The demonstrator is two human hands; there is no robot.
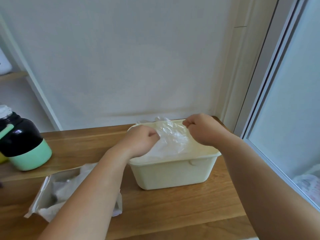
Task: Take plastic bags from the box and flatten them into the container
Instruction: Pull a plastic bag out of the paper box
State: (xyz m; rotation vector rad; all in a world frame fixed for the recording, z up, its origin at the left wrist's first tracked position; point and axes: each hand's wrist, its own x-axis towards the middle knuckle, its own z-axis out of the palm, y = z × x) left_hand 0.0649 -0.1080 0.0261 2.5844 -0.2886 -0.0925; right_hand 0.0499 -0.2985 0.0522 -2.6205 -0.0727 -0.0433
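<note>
Stretching a clear plastic bag (173,139) over the open container (173,174) is the step I read here. At 9 o'clock of the container's mouth the left hand (141,142) pinches the bag's edge, and at 1 o'clock the right hand (205,131) pinches the opposite edge. The fingers (153,134) of both are curled tight and clamped on the film, knuckles up. The bag hangs low between them, its lower part at or just inside the rim. I can't tell whether it reaches the bottom. A bunched bit pokes up at 12 o'clock by the far rim.

Handling, my judgement:
- Featherweight, limp, no stiffness, slick and a little clingy.
- Likely to puff back up if merely dropped in, so it wants pressing down with flat palms.
- Thin film may tear if yanked, so pull gently.
- Best hold is at opposite edges or corners, as here, so the sheet stays taut.

The box (57,187) lies on the tabletop (173,213) at 8 o'clock from the container. It is open, with more crumpled bags inside, and is partly hidden by the left forearm (90,196). A black-and-green bottle (24,141) stands at 9 o'clock, well apart.
</note>
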